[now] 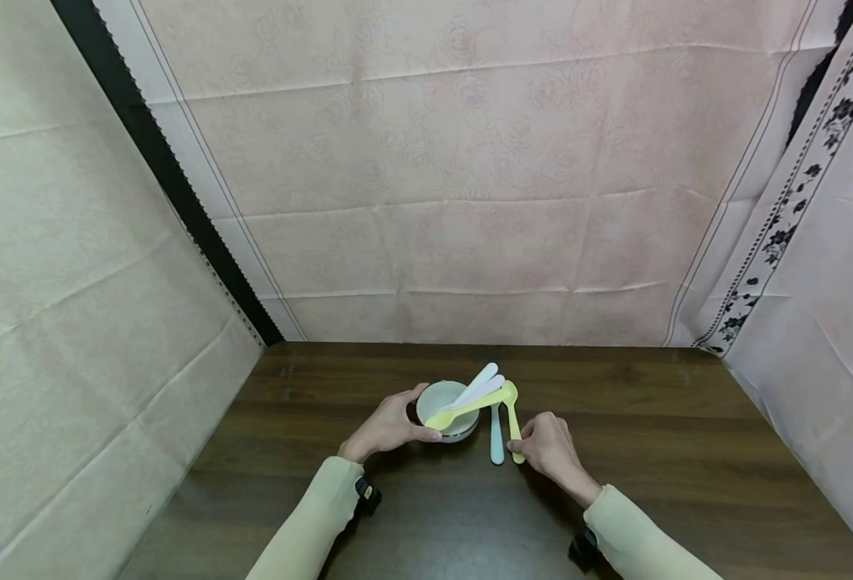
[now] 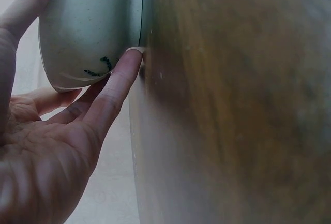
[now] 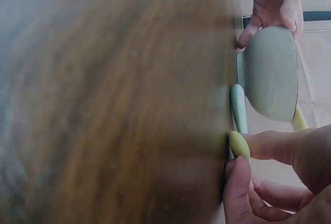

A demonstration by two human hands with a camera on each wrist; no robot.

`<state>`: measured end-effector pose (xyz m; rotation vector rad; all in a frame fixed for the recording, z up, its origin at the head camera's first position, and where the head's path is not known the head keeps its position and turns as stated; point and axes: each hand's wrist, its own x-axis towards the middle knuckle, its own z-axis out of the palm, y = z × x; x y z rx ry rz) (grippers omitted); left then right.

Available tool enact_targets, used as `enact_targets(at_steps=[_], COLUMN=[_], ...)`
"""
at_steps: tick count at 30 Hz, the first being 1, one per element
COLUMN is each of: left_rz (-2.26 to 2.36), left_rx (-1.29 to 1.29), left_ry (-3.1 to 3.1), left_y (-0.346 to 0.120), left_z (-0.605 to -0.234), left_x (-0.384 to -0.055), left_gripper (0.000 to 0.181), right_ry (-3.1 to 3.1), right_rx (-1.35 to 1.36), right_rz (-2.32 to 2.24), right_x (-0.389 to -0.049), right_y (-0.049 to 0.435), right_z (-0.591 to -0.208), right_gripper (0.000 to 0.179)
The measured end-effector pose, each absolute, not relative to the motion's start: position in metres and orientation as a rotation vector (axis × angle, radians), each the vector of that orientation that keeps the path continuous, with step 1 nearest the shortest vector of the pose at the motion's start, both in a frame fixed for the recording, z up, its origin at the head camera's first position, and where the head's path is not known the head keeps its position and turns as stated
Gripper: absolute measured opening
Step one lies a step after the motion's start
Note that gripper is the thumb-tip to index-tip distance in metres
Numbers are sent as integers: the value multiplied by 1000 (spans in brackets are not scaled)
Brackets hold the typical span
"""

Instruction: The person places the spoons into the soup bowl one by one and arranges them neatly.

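Observation:
My left hand [image 1: 391, 420] grips a pale green bowl [image 1: 435, 394] by its side, thumb near the rim and fingers around the far wall. In the left wrist view, a fingertip touches low on the bowl [image 2: 88, 22], near a small dark mark. A yellow spoon [image 1: 462, 411], a white spoon [image 1: 495, 382] and a pale blue one [image 1: 486, 372] lie across the bowl, handles out to the right. My right hand [image 1: 548, 448] pinches the handle end of another yellow spoon [image 1: 513, 419] on the table. Beside it lies a light blue spoon [image 1: 497, 443].
The dark brown wooden table [image 1: 426, 524] ends at a cloth-covered wall [image 1: 469, 242] behind. More pale cloth hangs on the left [image 1: 107, 338] and right [image 1: 832, 306] sides, close to the table's edges.

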<state>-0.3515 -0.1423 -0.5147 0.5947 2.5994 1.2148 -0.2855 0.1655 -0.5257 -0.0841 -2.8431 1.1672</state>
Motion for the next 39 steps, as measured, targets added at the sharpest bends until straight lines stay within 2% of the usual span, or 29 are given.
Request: enact_targets(at_steps=[8,17,39], left_rz=[1214,1207,1189], left_rx=[599,603,578], left_ry=[2606,2607,2616], left_y=[-142,-143,-142], left_z=[-513,-515,-515], left_x=[-355,-354,-352], left_gripper=[110,110,110], right_ry=[-2863,-2859,-2817], right_rx=[-109,-186,-343], right_rz=[1178,1187,1535], right_x=[-293,-282,-280], right_y=[167,160,168], right_z=[-528,-514,-515], right_gripper=[21,18,11])
